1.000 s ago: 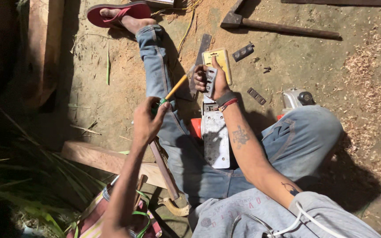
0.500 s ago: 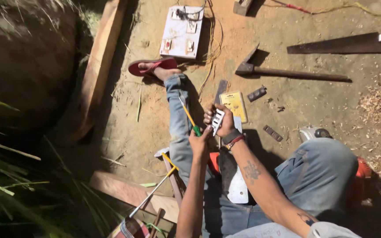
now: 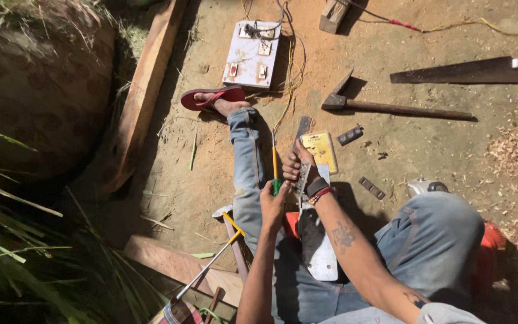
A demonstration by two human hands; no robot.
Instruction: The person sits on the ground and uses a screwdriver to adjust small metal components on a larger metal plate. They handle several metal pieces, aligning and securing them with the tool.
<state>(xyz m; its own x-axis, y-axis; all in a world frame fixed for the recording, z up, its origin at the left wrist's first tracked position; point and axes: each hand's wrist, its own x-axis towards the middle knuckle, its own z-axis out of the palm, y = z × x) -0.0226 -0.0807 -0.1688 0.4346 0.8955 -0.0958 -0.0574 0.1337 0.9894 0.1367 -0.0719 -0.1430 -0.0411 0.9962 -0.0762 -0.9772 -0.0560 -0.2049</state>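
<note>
Currently mid-adjustment on what looks like a power planer: the person sits on the dirt with the tool's grey metal base plate (image 3: 318, 249) lying sole-up along the lap. Left hand (image 3: 273, 203) is closed around a yellow-and-green screwdriver (image 3: 274, 168), shaft pointing away toward the feet. Right hand (image 3: 300, 168) is wrapped over the far end of the plate, fingers curled, pinning a narrow dark part against it; whether that part is a blade I cannot tell. Screwdriver tip sits beside that hand, not clearly seated in any fastener. Judging from this, the step is lining up the driver on a fixing near the plate's far end. Next move calls for a steady right-hand clamp and the tip square in the slot before any torque. Nearby on the ground: yellow blister pack (image 3: 321, 151), hammer (image 3: 385, 105), handsaw (image 3: 469, 69), white switch board (image 3: 253, 54).
</note>
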